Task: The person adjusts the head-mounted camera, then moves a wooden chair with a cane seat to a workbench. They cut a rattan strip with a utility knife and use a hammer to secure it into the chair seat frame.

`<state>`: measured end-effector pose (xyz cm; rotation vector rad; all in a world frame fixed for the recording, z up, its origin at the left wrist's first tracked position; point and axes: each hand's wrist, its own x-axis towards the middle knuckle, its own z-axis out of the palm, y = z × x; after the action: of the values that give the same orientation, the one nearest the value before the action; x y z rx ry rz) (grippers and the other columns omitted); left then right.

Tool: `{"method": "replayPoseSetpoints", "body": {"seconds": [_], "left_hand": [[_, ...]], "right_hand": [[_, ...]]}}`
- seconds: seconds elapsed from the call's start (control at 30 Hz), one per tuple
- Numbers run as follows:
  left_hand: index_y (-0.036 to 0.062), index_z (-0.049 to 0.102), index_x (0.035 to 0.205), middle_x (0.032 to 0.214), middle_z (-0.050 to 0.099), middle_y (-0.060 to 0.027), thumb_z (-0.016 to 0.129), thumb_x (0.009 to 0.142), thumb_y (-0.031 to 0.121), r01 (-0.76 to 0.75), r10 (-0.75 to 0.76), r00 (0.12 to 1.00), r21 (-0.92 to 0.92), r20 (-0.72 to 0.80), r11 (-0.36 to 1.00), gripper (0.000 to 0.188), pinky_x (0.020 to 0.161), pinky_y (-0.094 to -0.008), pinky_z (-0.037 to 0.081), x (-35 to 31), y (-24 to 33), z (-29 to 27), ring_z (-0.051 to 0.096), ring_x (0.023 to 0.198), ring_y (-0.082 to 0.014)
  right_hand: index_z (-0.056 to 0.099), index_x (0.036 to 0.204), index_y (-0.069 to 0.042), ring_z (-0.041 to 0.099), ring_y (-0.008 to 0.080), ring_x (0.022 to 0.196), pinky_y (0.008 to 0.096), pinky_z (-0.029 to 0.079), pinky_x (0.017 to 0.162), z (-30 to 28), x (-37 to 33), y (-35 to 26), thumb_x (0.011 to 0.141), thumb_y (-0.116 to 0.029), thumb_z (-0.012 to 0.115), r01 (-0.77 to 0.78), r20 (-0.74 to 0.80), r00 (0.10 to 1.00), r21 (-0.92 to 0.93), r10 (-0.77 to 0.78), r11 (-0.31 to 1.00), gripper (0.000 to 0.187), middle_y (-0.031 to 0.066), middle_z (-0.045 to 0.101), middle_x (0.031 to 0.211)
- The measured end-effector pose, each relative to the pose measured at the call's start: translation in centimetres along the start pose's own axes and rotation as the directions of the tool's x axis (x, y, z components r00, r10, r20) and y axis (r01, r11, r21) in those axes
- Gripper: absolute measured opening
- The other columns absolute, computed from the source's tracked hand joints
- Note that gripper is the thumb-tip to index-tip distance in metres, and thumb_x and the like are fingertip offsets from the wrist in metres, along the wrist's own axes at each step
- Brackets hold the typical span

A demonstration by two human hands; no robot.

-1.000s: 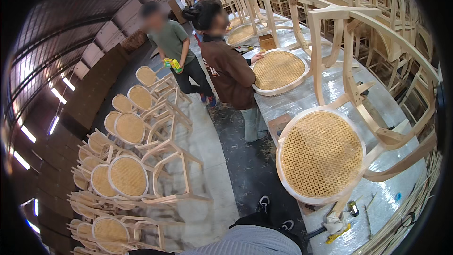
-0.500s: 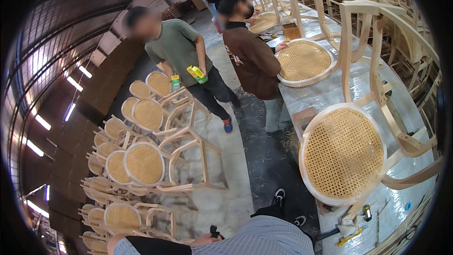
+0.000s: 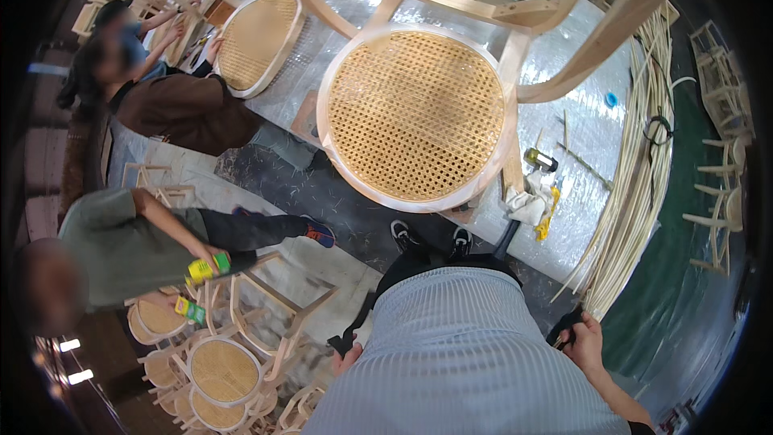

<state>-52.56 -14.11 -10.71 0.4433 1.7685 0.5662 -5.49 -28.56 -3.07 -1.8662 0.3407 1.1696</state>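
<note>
Low beside my waist, my left hand (image 3: 348, 357) is closed round the end of a black strap (image 3: 357, 324) that runs from dark cloth at my waist. On the other side, my right hand (image 3: 586, 341) grips a second black strap (image 3: 566, 323), next to the ends of a bundle of pale strips. Ahead of me a wooden chair rests on the table, its round woven cane seat (image 3: 415, 117) in a pale rim facing me. Neither hand touches it.
The plastic-covered table (image 3: 581, 125) carries a white cloth (image 3: 527, 206), a yellow tool (image 3: 551, 216), a small dark bottle-like item (image 3: 540, 160) and long pale cane strips (image 3: 644, 161). Two people stand at left, one holding yellow-green boxes (image 3: 208, 267). Chairs (image 3: 224, 369) stand stacked at lower left.
My view has swung right and down, so the table and chair appear further left. My right hand with its strap has come into view; my left hand still holds black strap material.
</note>
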Motion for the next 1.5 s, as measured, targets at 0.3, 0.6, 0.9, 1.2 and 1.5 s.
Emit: {"method": "replayPoseSetpoints", "body": {"seconds": [0.3,0.6,0.9,1.2,1.5], "left_hand": [[0.0084,0.066,0.129,0.077,0.057,0.0012,0.066,0.103,0.038,0.049,-0.076,0.994,0.295,0.081,0.954,0.039,0.059,-0.0281,0.038,4.0,3.8,0.1,0.05,0.065,-0.0088],[0.0073,0.066,0.127,0.076,0.057,0.0009,0.065,0.103,0.04,-0.007,-0.081,0.985,0.513,0.15,0.858,0.041,0.059,-0.0282,0.038,6.9,7.1,1.3,0.05,0.064,-0.0092],[0.0062,0.067,0.125,0.074,0.057,0.0005,0.063,0.104,0.043,-0.102,-0.059,0.971,0.629,0.23,0.771,0.042,0.058,-0.0282,0.038,8.2,10.5,4.1,0.05,0.063,-0.0096],[0.0051,0.068,0.123,0.073,0.057,0.0001,0.062,0.104,0.045,-0.264,0.078,0.93,0.503,0.359,0.823,0.045,0.057,-0.0283,0.037,4.0,14.4,8.2,0.05,0.063,-0.01],[0.0056,0.06,0.132,0.081,0.059,0.0005,0.06,0.108,0.032,-0.123,0.058,0.922,0.148,0.383,0.981,0.035,0.063,-0.0268,0.04,-1.5,14.7,14.5,0.051,0.07,-0.0089]], "right_hand": [[0.054,0.116,-0.012,0.042,0.012,0.055,0.0279,0.035,0.053,0.1,0.5,0.3,0.1,-0.006,0.046,0.164,-0.31,0.949,0.327,-0.059,0.931,0.019,-0.0003,0.043,0.064],[0.053,0.108,-0.018,0.032,0.0073,0.046,0.0272,0.023,0.043,1.0,-1.7,-4.3,0.1,-0.006,0.049,-0.07,-0.024,0.995,0.56,0.101,0.826,0.015,-0.0021,0.044,0.064],[0.055,0.121,-0.013,0.037,0.0055,0.047,0.0264,0.024,0.043,0.8,-1.8,-2.1,0.086,0.01,0.062,-0.068,0.104,0.994,0.538,0.014,0.84,0.043,0.0033,0.067,0.088],[0.063,0.118,-0.009,0.037,0.0066,0.05,0.0264,0.027,0.046,4.2,-1.9,-4.2,0.096,-0.004,0.065,-0.124,0.278,0.96,0.479,-0.017,0.869,0.022,0.0044,0.065,0.082],[0.064,0.101,-0.005,0.043,0.0058,0.056,0.0254,0.036,0.051,8.2,-0.3,-4.5,0.111,-0.042,0.051,0.29,0.34,0.896,0.044,-0.287,0.956,0.04,-0.0037,0.048,0.065]]}}
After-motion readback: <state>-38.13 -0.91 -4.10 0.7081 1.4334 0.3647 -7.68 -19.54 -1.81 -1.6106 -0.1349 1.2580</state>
